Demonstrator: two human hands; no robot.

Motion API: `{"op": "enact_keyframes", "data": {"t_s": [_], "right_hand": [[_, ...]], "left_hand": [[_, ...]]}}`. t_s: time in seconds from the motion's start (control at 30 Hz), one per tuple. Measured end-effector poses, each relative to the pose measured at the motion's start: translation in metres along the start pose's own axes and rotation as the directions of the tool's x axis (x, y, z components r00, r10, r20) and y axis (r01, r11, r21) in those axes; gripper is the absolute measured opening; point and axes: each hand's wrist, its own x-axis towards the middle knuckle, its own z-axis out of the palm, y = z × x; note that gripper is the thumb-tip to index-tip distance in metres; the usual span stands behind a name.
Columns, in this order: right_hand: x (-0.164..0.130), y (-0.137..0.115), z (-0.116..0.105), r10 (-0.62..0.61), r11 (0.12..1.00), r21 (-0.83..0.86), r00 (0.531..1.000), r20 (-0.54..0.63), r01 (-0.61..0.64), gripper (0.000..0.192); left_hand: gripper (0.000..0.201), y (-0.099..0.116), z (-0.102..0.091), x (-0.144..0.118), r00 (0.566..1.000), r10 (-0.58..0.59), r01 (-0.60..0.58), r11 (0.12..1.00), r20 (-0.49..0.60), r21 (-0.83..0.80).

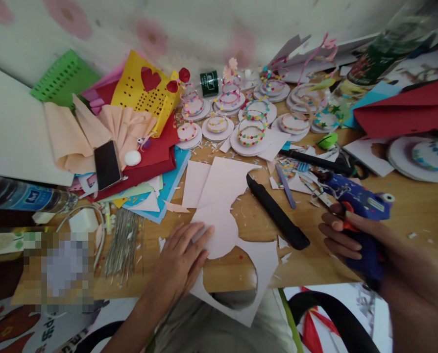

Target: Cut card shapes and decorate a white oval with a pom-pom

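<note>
On the wooden bench (417,206), near its front edge, lies the pale pink paper sheet with round holes cut out of it (222,230), its lower part hanging over the edge toward the lap. The left hand (180,260) rests flat on it, fingers spread and pressing, closed on nothing. The right hand (347,235) has its grip clamped around the blue hot glue gun with an orange trigger (358,211), nozzle aimed left toward a long black craft knife (278,212) just beside the sheet. Judged from this, gluing would go best with the paper held flat and the nozzle brought low over the spot. The sheet looks thin, matte and ragged where circles were removed. Behind it stand white paper discs ringed with coloured beads (251,133)
</note>
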Motion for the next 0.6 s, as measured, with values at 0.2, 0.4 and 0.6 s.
{"op": "enact_keyframes", "data": {"t_s": [0.2, 0.4, 0.6], "right_hand": [[-0.0003, -0.0009, 0.0019, -0.014, 0.999, -0.043, 1.0, -0.005, 0.014, 0.038], [-0.0033, -0.0025, -0.0001, -0.027, 0.998, -0.051, 1.0, 0.008, 0.028, 0.038], [-0.0034, -0.0023, 0.0014, -0.03, 0.998, -0.049, 1.0, -0.001, 0.03, 0.038]], "left_hand": [[0.045, -0.001, 0.001, -0.001, 1.0, -0.018, 0.019, 0.998, 0.019, -0.052], [0.048, -0.0012, 0.0007, -0.0012, 1.0, -0.012, 0.013, 1.0, 0.024, -0.027], [0.051, -0.0004, 0.0022, -0.0019, 0.999, -0.028, 0.029, 0.998, 0.025, -0.046]]}}
